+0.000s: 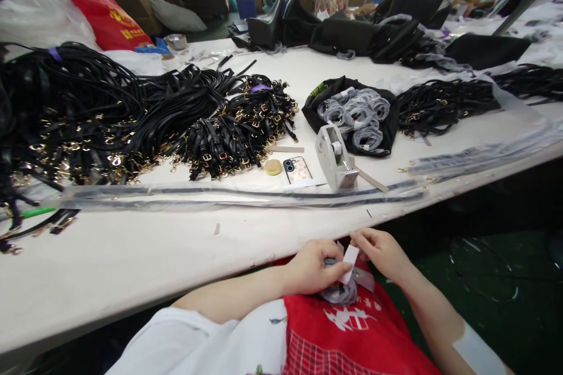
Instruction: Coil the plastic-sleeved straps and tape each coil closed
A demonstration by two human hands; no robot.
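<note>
Both my hands work in my lap, below the front edge of the white table (132, 258). My left hand (314, 266) is closed round a small grey wrapped bundle (341, 293), which rests on a red apron. My right hand (380, 249) pinches a small white strip (350, 262), apparently tape, against that bundle. On the table just beyond stands a grey tape dispenser (336, 158). A black bag (352, 114) behind it holds several similar grey wrapped bundles.
Big heaps of black straps with gold clasps (132, 123) cover the table's left. Long plastic-sleeved straps (241, 196) lie along the front. A phone (297, 170) and a round yellow disc (272, 167) sit near the dispenser. Two other people work at the far side.
</note>
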